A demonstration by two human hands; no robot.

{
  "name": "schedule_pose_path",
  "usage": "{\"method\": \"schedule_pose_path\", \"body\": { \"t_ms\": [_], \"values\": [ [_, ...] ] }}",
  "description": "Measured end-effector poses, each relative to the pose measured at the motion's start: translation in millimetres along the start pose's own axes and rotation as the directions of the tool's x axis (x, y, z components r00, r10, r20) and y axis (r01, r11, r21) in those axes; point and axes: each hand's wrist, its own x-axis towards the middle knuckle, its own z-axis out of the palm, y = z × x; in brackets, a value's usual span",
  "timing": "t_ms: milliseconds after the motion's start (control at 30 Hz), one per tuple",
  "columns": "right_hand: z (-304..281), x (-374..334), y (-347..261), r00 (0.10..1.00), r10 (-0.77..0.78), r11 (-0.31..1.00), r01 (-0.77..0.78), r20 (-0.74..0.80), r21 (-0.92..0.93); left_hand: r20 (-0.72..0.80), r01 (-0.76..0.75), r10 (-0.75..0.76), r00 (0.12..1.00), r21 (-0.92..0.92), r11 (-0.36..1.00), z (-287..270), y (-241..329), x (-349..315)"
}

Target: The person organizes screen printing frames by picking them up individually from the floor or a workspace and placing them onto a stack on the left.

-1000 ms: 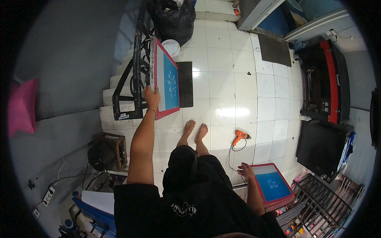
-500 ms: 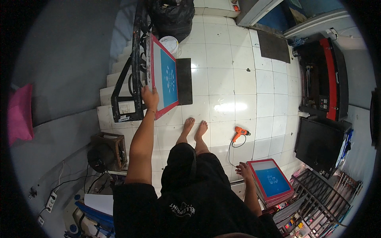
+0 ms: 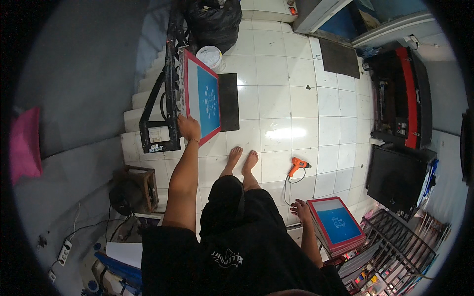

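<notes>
A screen printing frame (image 3: 210, 98), red-edged with a blue stencil and pale marks, leans upright along a black metal railing (image 3: 171, 84) on my left. My left hand (image 3: 189, 128) is closed on its near edge, with the fingertips hidden between frame and railing. At the lower right, my right hand (image 3: 300, 211) hangs with fingers apart and nothing in them. It is beside a stack of similar red-edged screen frames (image 3: 337, 224), whose top one bears a white design on blue.
An orange heat gun (image 3: 299, 164) with a cord lies on the white tiles. A white bucket (image 3: 209, 55) and black bag (image 3: 213, 24) stand beyond the held frame. Stairs lie behind the railing. Black-and-red equipment (image 3: 407, 98) lines the right wall; a black metal rack (image 3: 400, 241) stands lower right.
The held frame has shifted slightly nearer and more upright against the railing. My left hand has moved a little right and nearer with it. My right hand has barely moved.
</notes>
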Motion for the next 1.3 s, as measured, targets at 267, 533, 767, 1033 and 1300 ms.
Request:
{"method": "schedule_pose_path", "body": {
  "t_ms": [267,533,767,1033,1300],
  "values": [
    [0.6,4.6,10.4,0.999,0.031,0.999,-0.03,0.008,-0.04,-0.019,0.011,-0.009,1.0,0.068,0.998,24.3,-29.4,10.3],
    [-6.7,4.3,29.0,1.0,0.017,1.0,-0.017,-0.01,-0.004,-0.048,-0.16,0.158,0.986,-0.04,0.986,-2.2,3.4,-20.7],
    [-2.9,1.6,28.6,0.999,0.032,0.999,-0.031,-0.015,0.021,-0.059,-0.123,0.12,0.991,-0.055,0.991,-16.3,14.1,-32.1],
    [-15.9,1.6,41.8,0.999,0.033,0.999,-0.033,-0.029,0.001,-0.091,-0.17,0.169,0.981,-0.006,0.985,1.7,-8.7,-19.3],
    [-23.5,2.5,42.6,0.998,0.035,0.999,-0.034,-0.047,0.027,-0.104,-0.142,0.139,0.985,-0.027,0.989,8.3,-18.8,-12.1]
  ]
}}
